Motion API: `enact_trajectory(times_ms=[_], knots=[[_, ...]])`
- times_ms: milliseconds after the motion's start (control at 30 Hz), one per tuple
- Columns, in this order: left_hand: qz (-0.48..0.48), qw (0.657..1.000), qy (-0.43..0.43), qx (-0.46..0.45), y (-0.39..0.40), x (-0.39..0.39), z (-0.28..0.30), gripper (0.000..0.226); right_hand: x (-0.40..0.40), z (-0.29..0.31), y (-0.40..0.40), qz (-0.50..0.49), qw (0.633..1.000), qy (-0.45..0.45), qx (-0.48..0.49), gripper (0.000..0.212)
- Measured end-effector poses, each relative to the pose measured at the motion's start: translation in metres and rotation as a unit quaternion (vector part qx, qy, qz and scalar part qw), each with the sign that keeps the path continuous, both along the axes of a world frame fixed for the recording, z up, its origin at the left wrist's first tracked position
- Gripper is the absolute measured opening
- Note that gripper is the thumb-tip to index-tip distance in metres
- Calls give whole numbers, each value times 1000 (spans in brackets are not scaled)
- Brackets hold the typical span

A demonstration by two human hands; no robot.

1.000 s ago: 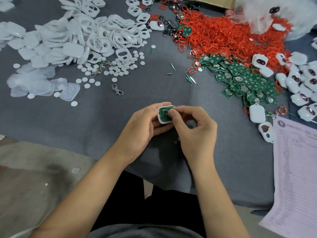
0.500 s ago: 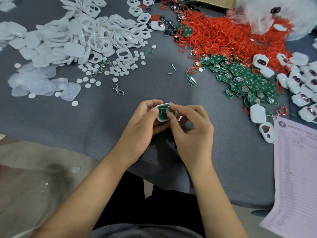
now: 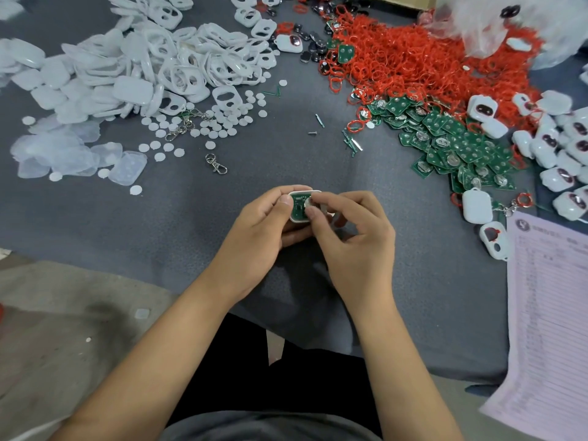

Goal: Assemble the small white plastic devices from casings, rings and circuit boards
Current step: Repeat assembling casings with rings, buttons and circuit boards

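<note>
Sprawling grey cloth (image 3: 254, 173), concrete floor (image 3: 63, 329)

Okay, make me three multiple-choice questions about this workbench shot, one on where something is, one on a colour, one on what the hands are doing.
1. Where does the pile of rings lie?
A. far right of the grey cloth
B. near left corner
C. on the paper form

2. What colour are the loose circuit boards?
A. blue
B. green
C. yellow

3. What is the state of the white casing in the middle?
A. lying untouched on the cloth
B. closed with a lid
C. held open-faced with a board inside

Answers: 1 A, the red heap spreads across the far right of the grey cloth, beyond the boards. 2 B, the heap of boards beside the rings is green. 3 C, the left hand grips the casing while the right hand has its thumb on the green board seated in it.
</note>
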State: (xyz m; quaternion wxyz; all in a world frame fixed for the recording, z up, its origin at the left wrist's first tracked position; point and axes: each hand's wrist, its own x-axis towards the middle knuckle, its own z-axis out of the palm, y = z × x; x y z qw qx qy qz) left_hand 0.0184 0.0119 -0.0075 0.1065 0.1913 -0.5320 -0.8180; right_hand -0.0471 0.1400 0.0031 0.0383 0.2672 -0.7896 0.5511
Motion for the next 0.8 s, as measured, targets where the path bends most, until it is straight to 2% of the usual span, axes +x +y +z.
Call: enact_trajectory(times_ms=[167,267,433,500,800], knots=[[-3,1000,3,-21,2,0,5,26,1,2,0,14,1000,-11,-5,19],[10,1000,12,-14,6,0,7,22,1,2,1,-6,998,-36,-51,24],[49,999,1,1,12,-1,13,10,-8,-7,4,-89,967,-172,-164,28],[56,998,-6,-2,14,-2,14,9,-10,-10,4,-101,955,-198,-195,27],[51,999,-12,-17,14,0,15,16,-9,-13,5,-96,966,-183,-157,25]])
